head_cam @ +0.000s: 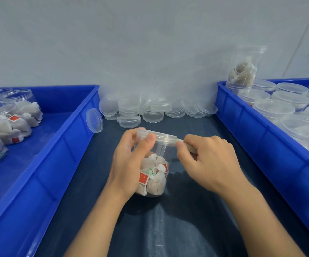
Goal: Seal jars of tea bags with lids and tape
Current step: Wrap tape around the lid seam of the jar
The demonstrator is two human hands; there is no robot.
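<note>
Taping step: lid's on the clear plastic tea-bag jar [154,164].
Your left hand [131,160] grips the jar; your right hand [208,162] pinches the clear tape strip [180,140]. Next, probably wrap the seam.

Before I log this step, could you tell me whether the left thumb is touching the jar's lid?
Touching: the head view shows the left hand thumb pressed against the lid rim.

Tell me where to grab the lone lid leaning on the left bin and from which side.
Pinch the lid by its upper rim, coming from above. It stands on edge, tilted against the left bin wall, so the rim is exposed at the top, while its lower edge sits on the mat and its back is blocked.
</note>
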